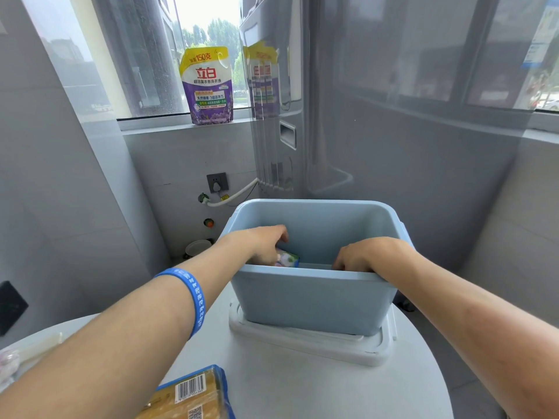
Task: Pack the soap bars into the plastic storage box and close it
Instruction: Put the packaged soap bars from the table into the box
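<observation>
A light blue plastic storage box stands open on its white lid on a round white table. Both my hands reach down inside it. My left hand holds a wrapped soap bar with a white, green and blue wrapper, low against the box's near wall. My right hand is curled over the near rim at the right; its fingers are hidden behind the wall. Near the table's front edge lies a yellow soap pack in a clear wrapper with blue trim and a barcode.
A purple and yellow detergent pouch stands on the windowsill. A grey appliance rises behind the box. A wall socket with a white hose sits low on the far wall. Pale items lie at the table's left edge.
</observation>
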Demonstrator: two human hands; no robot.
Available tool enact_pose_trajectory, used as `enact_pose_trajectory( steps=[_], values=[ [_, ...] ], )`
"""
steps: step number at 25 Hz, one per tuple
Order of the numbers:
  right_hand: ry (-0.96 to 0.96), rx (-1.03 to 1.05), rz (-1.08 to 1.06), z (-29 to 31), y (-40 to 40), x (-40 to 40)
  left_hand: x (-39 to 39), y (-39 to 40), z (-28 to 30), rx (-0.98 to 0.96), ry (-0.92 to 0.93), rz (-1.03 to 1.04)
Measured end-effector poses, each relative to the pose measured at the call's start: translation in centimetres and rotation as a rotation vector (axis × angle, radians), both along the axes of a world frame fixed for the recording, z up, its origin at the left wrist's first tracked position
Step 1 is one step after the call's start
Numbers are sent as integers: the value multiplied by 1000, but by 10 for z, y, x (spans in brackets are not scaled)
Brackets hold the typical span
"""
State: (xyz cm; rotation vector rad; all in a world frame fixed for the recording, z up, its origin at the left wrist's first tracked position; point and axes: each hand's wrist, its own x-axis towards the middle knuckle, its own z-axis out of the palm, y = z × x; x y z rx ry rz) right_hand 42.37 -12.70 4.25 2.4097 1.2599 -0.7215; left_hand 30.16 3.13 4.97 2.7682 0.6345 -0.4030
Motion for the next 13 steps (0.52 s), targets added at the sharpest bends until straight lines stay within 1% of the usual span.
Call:
enact_pose_trajectory(
  steps=[1, 2, 3, 5, 6, 7, 11, 13],
  values=[
    [-7, -17, 10, -1, 0, 0, -1, -2, 3, 125, -19, -116],
    [-9, -26, 13, -1, 1, 0, -3, -3, 8, 167, -16, -197],
    [-3, -35, 9, 1, 0, 0, -4, -4, 14, 131, 36, -214],
    [25, -68, -1, 5, -2, -2, -10, -11, 24, 33, 285, -204],
    [32, -84, 5, 6, -3, -4, -13, -14, 26, 14, 399, -197],
    [29, -93, 8, 6, -4, -6, -14, -16, 27, 30, 465, -199],
    [33, -123, 26, 2, -13, -16, -16, -20, 26, 37, 469, -172],
    [36, -68, -6, 2, -17, -20, -22, -18, 23, 38, 454, -210]
  ],
)
